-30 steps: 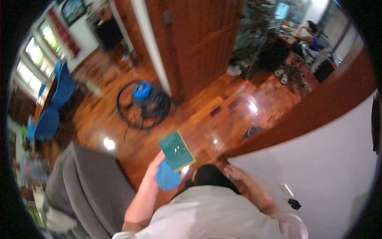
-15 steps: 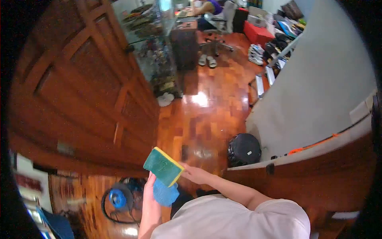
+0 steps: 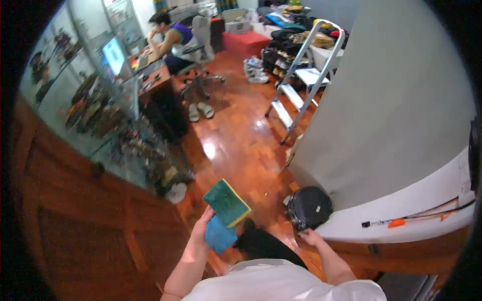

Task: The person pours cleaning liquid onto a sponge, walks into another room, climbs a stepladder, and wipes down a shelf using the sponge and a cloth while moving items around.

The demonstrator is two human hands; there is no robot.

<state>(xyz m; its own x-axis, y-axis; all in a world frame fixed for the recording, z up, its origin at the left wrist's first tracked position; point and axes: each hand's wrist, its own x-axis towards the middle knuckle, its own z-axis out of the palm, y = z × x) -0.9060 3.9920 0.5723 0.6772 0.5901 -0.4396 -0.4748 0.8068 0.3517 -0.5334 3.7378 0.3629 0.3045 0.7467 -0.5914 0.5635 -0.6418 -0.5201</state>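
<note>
My left hand (image 3: pixel 203 220) is closed around a green-and-yellow scrub sponge (image 3: pixel 226 202) and a blue cloth (image 3: pixel 220 235), held in front of my body. The sponge's green scouring face is turned up, with the yellow edge along its right side. Beneath it hangs the cloth, partly covered by the sponge. Off to the right, my right hand (image 3: pixel 312 237) holds nothing, its fingers loosely apart. It appears just below a round black-topped object (image 3: pixel 310 206); whether the two touch, I cannot tell.
A brown panelled door (image 3: pixel 95 231) stands at left, beside a glass display cabinet (image 3: pixel 105 130). Further in, a person (image 3: pixel 175 40) sits at a desk (image 3: pixel 155 83) with a monitor. Slippers (image 3: pixel 201 111) lie on the wooden floor. A stepladder (image 3: pixel 306 83) leans near the grey wall.
My right hand has left the sponge and swung out to the right. The view has turned and lifted, showing more of the room. The sponge and cloth stay in my left hand.
</note>
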